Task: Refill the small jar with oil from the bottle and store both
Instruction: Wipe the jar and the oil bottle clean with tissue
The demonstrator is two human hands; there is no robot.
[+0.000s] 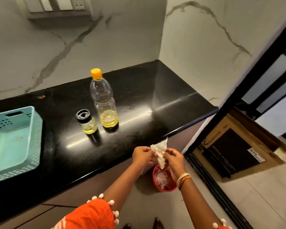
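A clear plastic oil bottle (pixel 104 103) with an orange cap stands upright on the black counter (pixel 139 100), a little yellow oil at its bottom. Just left of it stands the small glass jar (pixel 87 123) with a black lid on, holding some oil. Both of my hands are off the counter's front edge, over the floor. My left hand (pixel 143 155) and my right hand (pixel 172 160) pinch a crumpled white tissue (pixel 160 151) between them, above a red bin.
A turquoise perforated plastic basket (pixel 13 142) sits on the counter at the left. A red waste bin (pixel 163 179) with crumpled paper stands on the floor below my hands. Marble walls close the counter at the back and right. A cardboard box (pixel 234 146) lies on the floor at the right.
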